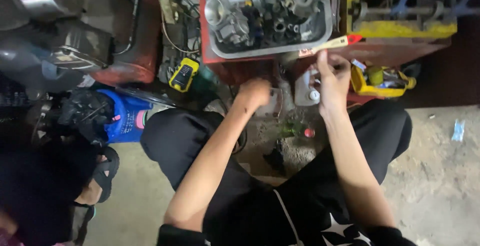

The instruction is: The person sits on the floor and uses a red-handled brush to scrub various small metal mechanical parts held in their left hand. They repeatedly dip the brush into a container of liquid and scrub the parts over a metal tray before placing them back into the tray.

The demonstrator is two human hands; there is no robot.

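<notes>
Right hand [332,78] grips a brush [327,44] (apparently) below the parts tray [320,36].

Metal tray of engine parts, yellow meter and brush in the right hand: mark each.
Metal tray [270,51], head view, on its near rim.
Yellow meter [183,74], head view, middle of its body.
Brush [330,44], head view, on its pale handle.

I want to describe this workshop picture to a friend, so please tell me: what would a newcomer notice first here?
First, the two bare hands at the centre: the right hand holds a brush with a pale handle and red tip, while the left hand is closed against dark machinery. Just above them sits a grey metal tray full of engine parts. A yellow handheld meter lies to the left, beside a blue container.
</notes>
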